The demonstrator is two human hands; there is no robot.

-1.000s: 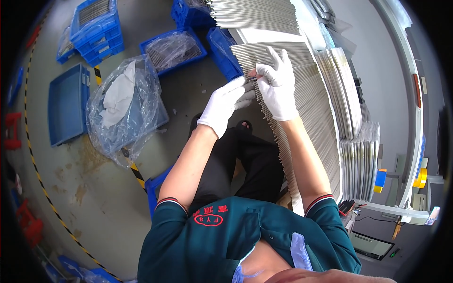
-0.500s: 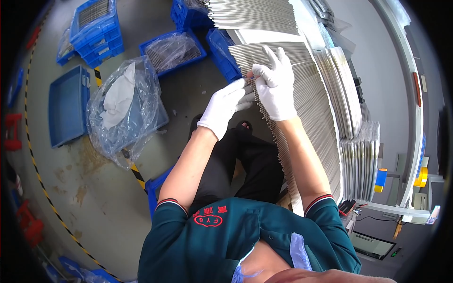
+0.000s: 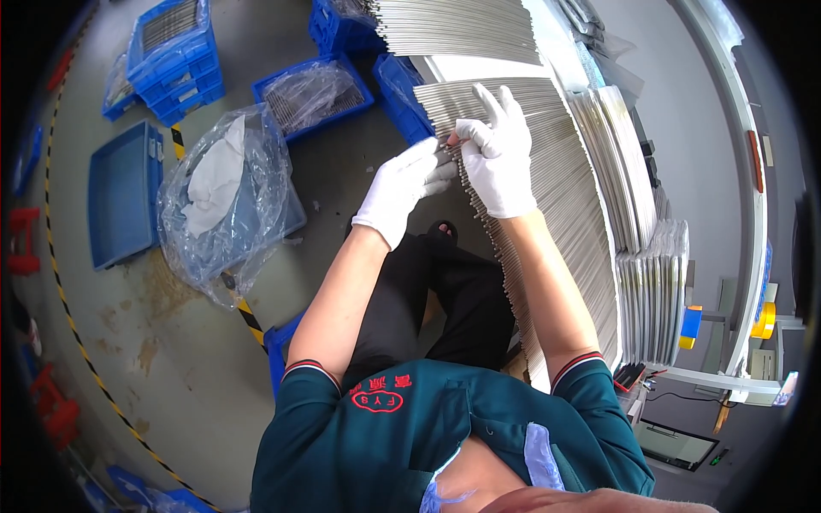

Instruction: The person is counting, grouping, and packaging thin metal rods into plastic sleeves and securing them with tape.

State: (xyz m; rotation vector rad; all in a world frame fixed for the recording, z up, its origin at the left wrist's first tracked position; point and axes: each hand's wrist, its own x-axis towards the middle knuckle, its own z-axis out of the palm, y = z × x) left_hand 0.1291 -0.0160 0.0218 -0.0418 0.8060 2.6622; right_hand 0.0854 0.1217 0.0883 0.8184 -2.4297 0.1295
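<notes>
A wide layer of thin grey metal rods (image 3: pixel 569 179) lies side by side on the work surface, their ends in an uneven row toward me. My right hand (image 3: pixel 498 167), in a white glove, is over these rods. Its thumb and index finger come together in a pinch at the rod ends, and other fingers stretch away. What the pinch holds is too small to make out. My left hand (image 3: pixel 402 188), also gloved in white, is just left of the rod ends. Its fingers are stretched out, the tips close to the right fingertips.
A second bundle of rods (image 3: pixel 457 30) lies farther off. Stacks of long pale pieces (image 3: pixel 611 162) stand on the right. Left on the floor are a blue crate (image 3: pixel 124 197), a clear plastic bag (image 3: pixel 227 201), a rod-filled crate (image 3: pixel 312 94) and stacked blue crates (image 3: pixel 175 64).
My left hand has drawn slightly back toward the lower left. The right hand has shifted a very little to the left, keeping its pinch.
</notes>
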